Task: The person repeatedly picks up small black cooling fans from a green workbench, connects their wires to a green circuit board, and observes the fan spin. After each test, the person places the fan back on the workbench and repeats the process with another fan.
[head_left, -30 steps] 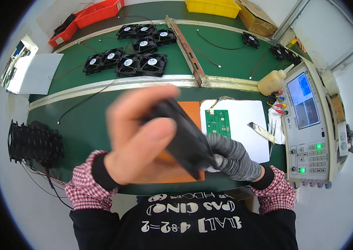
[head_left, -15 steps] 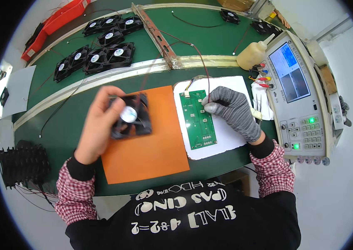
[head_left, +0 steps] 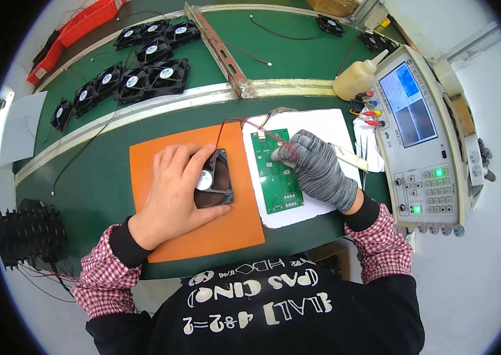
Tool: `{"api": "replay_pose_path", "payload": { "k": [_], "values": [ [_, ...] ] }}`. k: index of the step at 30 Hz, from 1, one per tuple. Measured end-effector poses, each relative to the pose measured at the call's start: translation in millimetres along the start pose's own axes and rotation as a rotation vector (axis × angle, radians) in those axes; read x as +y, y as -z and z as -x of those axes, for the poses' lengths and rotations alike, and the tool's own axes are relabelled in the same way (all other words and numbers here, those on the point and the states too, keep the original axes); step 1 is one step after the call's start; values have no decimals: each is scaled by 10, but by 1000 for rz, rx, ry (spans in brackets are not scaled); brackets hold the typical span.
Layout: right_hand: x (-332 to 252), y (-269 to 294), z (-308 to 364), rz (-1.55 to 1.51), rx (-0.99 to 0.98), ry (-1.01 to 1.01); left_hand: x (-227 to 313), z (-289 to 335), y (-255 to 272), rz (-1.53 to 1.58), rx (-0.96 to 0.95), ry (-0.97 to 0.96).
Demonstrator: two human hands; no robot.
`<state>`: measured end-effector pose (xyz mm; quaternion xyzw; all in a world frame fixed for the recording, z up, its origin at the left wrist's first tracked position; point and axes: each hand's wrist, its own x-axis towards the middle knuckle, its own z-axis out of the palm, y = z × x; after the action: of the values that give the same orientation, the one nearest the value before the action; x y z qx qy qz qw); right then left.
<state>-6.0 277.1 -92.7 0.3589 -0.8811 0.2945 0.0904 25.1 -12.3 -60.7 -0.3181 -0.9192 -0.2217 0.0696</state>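
Observation:
My bare left hand (head_left: 170,195) lies over a black square cooling fan (head_left: 213,180) and presses it flat onto an orange mat (head_left: 203,231). A red and black wire runs from the fan toward a green circuit board (head_left: 277,177) that rests on a white sheet (head_left: 321,127). My right hand (head_left: 315,168), in a grey knit glove, sits on the board's right edge. Its fingertips pinch the fan's small wire connector at the board's upper part.
A grey test instrument (head_left: 422,136) with a screen and lit green buttons stands at the right, beside a yellowish squeeze bottle (head_left: 357,80). Several black fans (head_left: 138,71) lie on the green conveyor behind. A stack of black fans (head_left: 26,234) is at my left; red bins (head_left: 79,29) far left.
The fan has come down from near my face onto the orange mat, my left hand now flat over it. My right hand stays at the circuit board with the connector.

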Motion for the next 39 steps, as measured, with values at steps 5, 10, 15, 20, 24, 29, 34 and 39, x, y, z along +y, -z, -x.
{"api": "replay_pose_path", "payload": {
  "k": [5,10,15,20,24,29,34,39],
  "values": [
    [83,-63,24,-216,60,-115,210,32,326,-354,363,-331],
    [110,-61,51,-205,89,-74,432,207,538,600,447,-432],
    [92,-42,42,-196,103,-39,282,204,727,2058,-498,160],
    [121,-83,37,-179,113,-11,472,285,679,856,247,-64],
    [55,-19,25,-55,126,28,331,-371,702,13,329,-556],
    [104,10,121,-447,286,-198,-334,-1431,218,1,454,-295],
    [48,28,59,-623,503,-332,-1401,-1377,118,-329,-110,154],
    [-113,138,18,-322,550,-144,-240,-1171,234,27,-14,-476]
  ]
}}
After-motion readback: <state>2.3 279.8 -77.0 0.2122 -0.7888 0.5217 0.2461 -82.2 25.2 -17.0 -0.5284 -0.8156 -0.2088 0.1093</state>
